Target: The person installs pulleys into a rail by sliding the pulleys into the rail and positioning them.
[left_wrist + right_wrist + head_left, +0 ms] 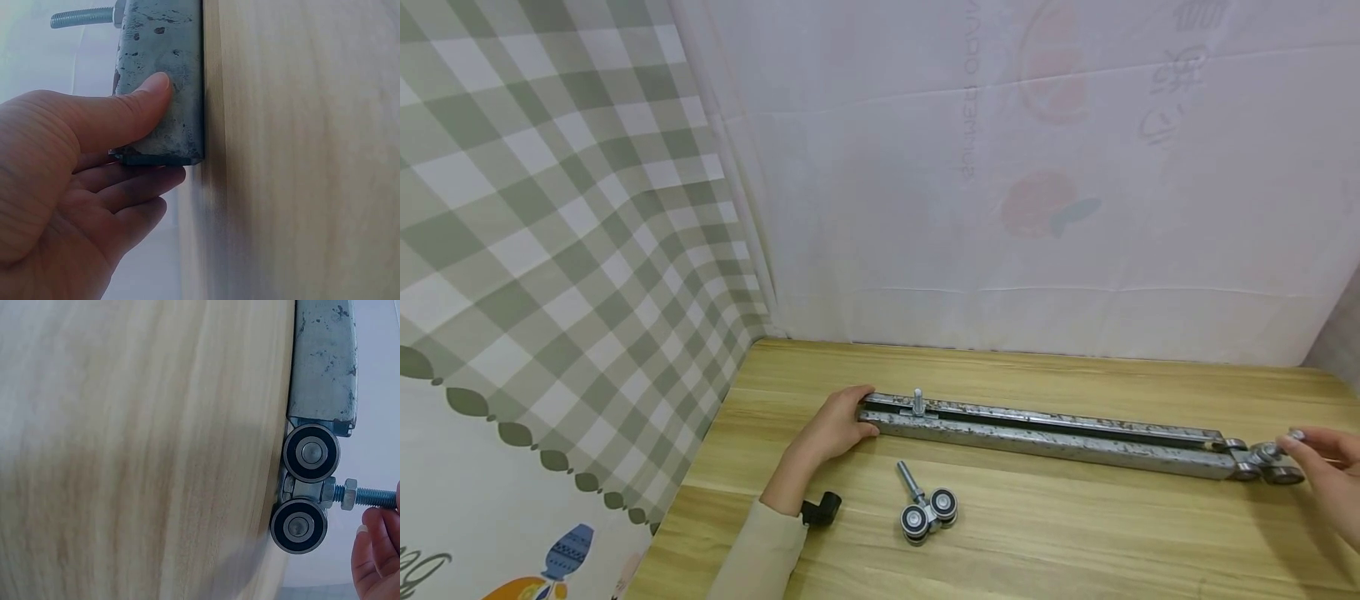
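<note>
On the wood-grained surface [1075,542], nearest, lies a loose roller trolley [930,514], round-wheeled, its threaded stem slanting. Beyond, the left hand [831,429] grips one end of a pitted, slotted steel channel [1037,447]; at the other, the right hand [1330,479] pinches a second trolley's [306,489] threaded bolt [375,497]. Behind hangs pale, creased cloth [865,208].

Scuffed metal rail [1052,447], lying flat, wheeled roller [306,489] at its right end
</note>
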